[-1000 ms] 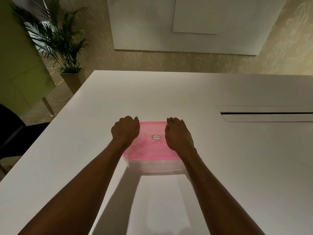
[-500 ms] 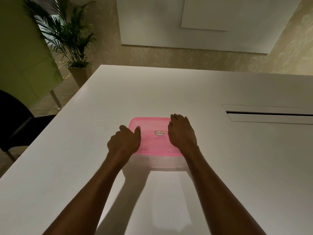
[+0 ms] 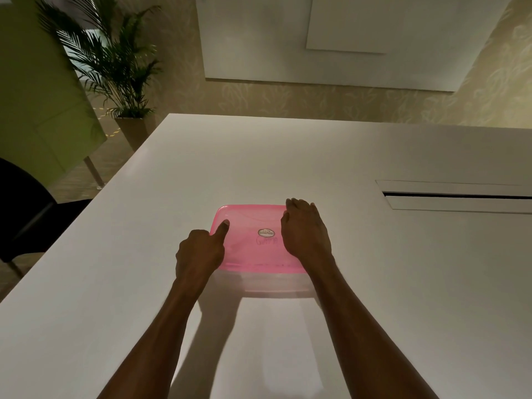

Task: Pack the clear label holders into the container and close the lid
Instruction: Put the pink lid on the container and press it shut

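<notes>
Forearms reach in from the near edge of the white table (image 3: 374,283) to the container (image 3: 273,283), which sits just beyond them with its pink lid (image 3: 253,223) on. The box looks light, thin-walled and a little flexible; pressing along the lid's rim and corners seems wisest. The left hand (image 3: 198,251) is curled at the lid's left edge, thumb pressing down. The right hand (image 3: 305,231) lies flat on the lid's right side, fingers over the far corner.
</notes>
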`<state>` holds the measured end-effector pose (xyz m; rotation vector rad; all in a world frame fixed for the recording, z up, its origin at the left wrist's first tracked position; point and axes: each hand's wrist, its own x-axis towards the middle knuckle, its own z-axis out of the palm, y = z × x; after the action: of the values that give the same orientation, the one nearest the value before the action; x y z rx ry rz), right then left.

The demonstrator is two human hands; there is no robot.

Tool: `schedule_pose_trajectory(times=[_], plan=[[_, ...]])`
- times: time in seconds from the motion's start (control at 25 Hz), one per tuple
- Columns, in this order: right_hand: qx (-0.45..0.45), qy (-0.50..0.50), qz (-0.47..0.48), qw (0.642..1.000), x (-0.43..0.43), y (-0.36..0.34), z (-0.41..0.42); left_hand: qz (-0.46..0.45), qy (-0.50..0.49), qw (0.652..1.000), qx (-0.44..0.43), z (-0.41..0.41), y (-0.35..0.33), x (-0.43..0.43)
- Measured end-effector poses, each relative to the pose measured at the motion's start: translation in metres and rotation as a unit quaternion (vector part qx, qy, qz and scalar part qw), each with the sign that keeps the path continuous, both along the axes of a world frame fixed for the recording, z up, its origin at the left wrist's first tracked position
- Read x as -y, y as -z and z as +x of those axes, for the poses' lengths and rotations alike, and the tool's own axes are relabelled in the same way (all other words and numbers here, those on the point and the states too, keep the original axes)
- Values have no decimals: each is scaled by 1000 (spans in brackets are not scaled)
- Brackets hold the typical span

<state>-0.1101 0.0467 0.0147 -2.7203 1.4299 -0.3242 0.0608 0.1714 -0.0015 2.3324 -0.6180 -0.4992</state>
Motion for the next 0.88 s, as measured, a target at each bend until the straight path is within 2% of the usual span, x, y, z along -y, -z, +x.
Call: schedule_pose_trajectory(times=[0.2,0.52,0.88], plan=[[4,1,0,1000,0,-1,0,-42,-3,999,10,-1,1,-1],[-37,-12,-9,999,-3,-4,-1,-73,3,997,12,-3,-1,-5],[-3,-7,-3,1000,-1,0,-1,-93,-5,996,3,-1,2,-6]])
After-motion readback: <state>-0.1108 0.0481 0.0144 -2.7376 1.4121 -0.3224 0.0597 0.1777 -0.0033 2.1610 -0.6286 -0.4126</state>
